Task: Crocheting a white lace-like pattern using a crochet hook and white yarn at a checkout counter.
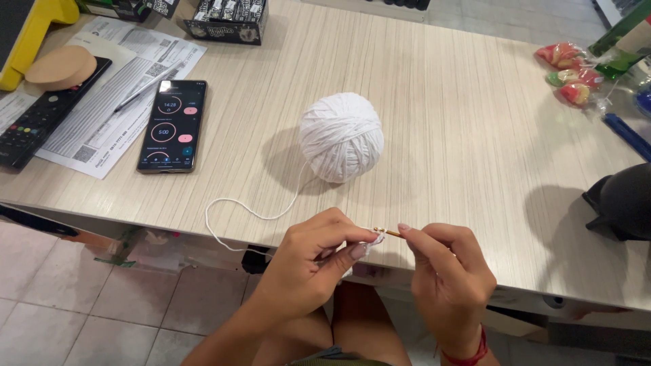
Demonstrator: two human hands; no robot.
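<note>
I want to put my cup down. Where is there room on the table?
Bare table lies between the yarn ball and the candies, also behind the ball. The left end is crowded: phone, papers, remote.

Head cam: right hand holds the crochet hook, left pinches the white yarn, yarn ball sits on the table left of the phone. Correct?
Not quite. The head view shows the yarn ball on the table to the right of the phone, not left. The rest holds: the right hand holds the crochet hook and the left hand pinches the white yarn.
</note>
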